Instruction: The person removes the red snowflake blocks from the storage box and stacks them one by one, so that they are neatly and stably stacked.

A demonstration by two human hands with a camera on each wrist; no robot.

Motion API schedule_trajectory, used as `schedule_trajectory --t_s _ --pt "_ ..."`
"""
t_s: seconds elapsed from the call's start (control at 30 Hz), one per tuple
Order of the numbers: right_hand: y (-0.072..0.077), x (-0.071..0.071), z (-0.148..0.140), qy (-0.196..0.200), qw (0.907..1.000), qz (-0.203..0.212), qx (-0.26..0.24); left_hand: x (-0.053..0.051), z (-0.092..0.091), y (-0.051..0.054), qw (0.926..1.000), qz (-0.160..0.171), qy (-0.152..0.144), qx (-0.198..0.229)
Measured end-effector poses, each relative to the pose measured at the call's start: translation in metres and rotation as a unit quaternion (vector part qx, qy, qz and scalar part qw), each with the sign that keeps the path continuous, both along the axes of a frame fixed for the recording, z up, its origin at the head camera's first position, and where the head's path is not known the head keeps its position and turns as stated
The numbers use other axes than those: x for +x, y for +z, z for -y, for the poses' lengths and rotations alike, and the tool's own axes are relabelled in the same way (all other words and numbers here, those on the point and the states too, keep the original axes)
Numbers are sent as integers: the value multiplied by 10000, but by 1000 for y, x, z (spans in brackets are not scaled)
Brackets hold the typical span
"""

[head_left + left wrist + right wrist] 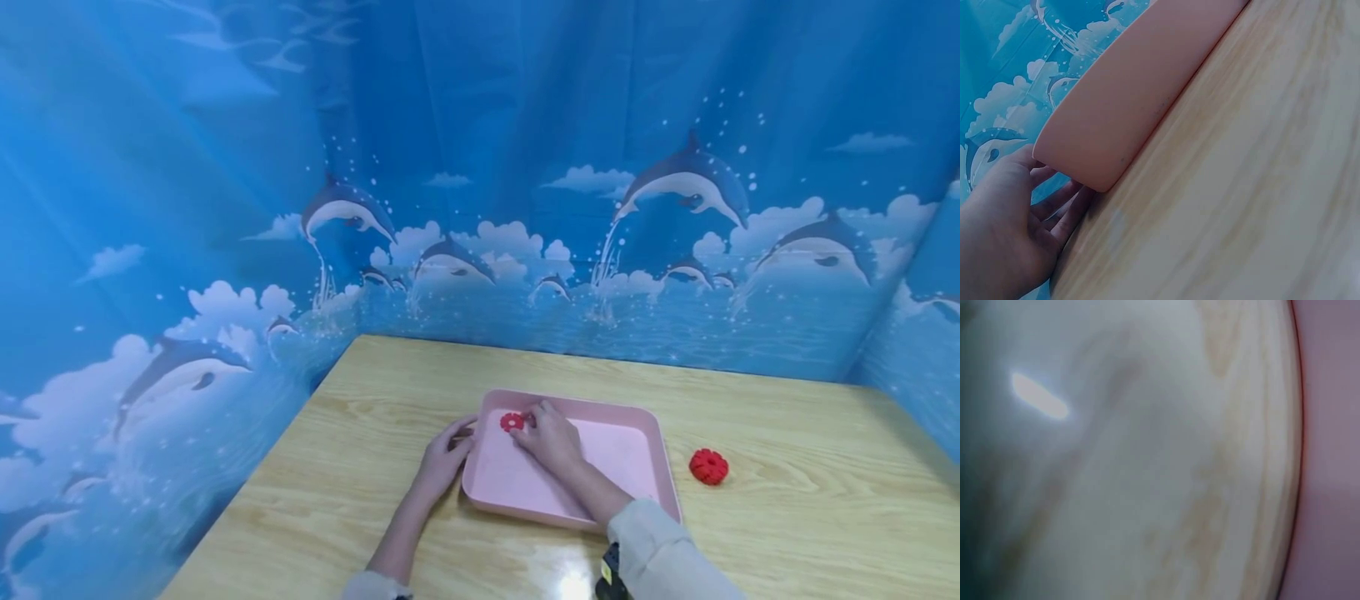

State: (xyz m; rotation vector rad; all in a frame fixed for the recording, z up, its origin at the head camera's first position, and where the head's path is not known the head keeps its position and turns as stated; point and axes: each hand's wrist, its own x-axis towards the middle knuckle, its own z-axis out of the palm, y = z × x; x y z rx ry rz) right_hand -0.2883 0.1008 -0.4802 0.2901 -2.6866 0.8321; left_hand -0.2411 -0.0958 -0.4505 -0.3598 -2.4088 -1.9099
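A shallow pink tray (607, 454) lies on the wooden table, its outer wall (1129, 81) filling much of the left wrist view. My left hand (441, 462) rests against the tray's left side, fingers loosely bent at the corner. My right hand (553, 440) reaches inside the tray and pinches the right edge of a red flower-shaped disc (512, 422) near the far left corner. The right wrist view shows only tabletop and tray wall (1332, 450), with neither hand nor disc in it.
A rounded red notched piece (708, 467) sits on the wooden table (795, 500) to the right of the tray. Behind the table's far edge hangs a blue curtain (487, 125) printed with dolphins. A small black device (611, 575) is at the right wrist.
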Motion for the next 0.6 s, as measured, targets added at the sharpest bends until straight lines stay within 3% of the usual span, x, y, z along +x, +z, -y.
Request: schedule_trajectory --t_s 0.23,0.6 --pt "3 -1 2 23 9998 36 -211 -1 2 1 10000 -34 25 15" --pt "14 4 -2 58 9999 78 -42 0 0 1 10000 -30 23 -5"
